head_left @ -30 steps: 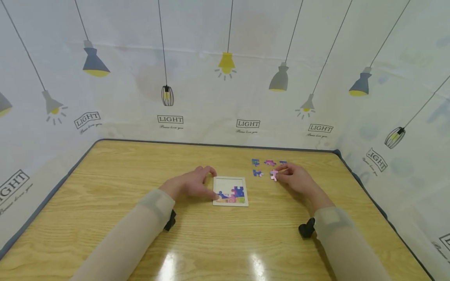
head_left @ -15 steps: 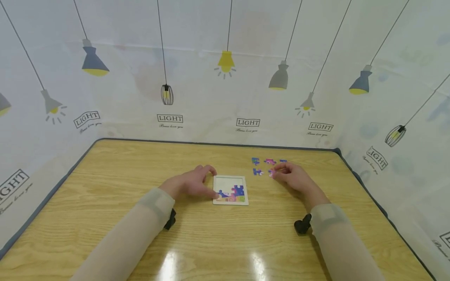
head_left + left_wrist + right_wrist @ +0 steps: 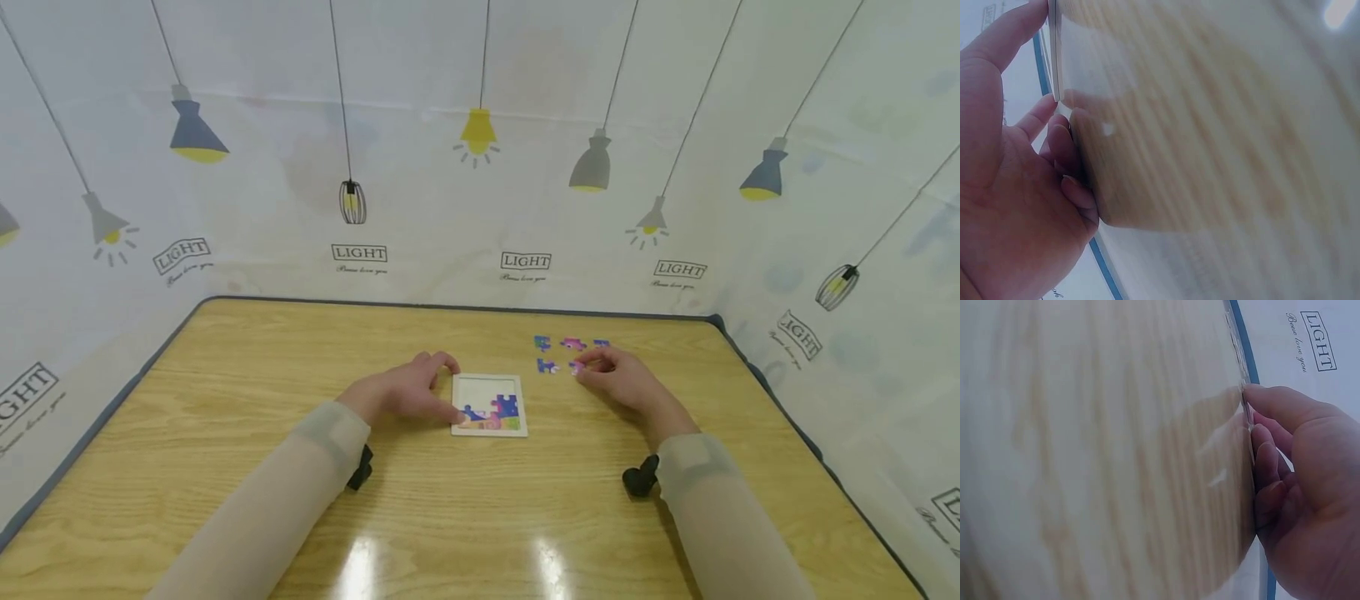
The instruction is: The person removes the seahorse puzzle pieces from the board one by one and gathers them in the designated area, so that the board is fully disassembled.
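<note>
Pink puzzle piece [image 3: 573,366] sits at the fingertips of the right hand [image 3: 626,385], which is narrow and pinching its edge; the square puzzle tray [image 3: 522,408] lies left and nearer the body, between the hands, no long axis, piece's own too small to tell. Left hand [image 3: 405,392] is spread wide along the tray's left side, thumb on the near corner. Piece thin, knobbed; tray pale, flat, raised rim; table [image 3: 480,508] glossy woodgrain.
</note>
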`<state>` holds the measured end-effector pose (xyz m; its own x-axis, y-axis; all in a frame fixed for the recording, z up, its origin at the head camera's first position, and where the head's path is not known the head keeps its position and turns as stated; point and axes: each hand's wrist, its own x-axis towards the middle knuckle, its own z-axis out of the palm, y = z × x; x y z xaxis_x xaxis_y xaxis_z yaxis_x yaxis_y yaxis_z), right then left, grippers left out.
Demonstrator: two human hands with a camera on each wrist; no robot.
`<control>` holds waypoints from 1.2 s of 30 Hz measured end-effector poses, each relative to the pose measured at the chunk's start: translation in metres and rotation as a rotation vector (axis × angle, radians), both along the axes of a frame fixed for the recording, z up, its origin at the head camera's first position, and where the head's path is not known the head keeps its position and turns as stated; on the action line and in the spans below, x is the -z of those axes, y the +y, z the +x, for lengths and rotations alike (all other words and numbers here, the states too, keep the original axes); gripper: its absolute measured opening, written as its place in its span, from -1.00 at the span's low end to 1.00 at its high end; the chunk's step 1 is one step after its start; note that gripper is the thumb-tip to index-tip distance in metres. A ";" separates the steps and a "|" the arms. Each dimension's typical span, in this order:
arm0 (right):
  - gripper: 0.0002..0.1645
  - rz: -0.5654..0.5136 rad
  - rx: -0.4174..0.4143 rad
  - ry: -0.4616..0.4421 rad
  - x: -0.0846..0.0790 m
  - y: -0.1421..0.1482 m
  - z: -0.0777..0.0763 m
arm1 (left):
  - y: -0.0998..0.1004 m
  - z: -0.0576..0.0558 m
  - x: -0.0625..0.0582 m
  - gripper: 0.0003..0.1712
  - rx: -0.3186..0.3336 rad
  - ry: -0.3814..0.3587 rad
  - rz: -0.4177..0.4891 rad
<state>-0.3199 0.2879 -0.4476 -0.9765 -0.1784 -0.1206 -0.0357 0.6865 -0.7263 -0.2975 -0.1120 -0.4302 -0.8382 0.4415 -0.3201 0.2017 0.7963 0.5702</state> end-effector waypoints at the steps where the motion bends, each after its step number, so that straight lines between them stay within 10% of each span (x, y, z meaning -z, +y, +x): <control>1: -0.52 -0.006 0.005 -0.005 0.000 0.000 0.000 | 0.000 0.000 -0.001 -0.05 0.000 0.001 0.007; 36: -0.41 0.019 -0.002 -0.017 0.002 0.004 -0.004 | 0.002 0.000 0.002 -0.08 -0.026 0.002 -0.006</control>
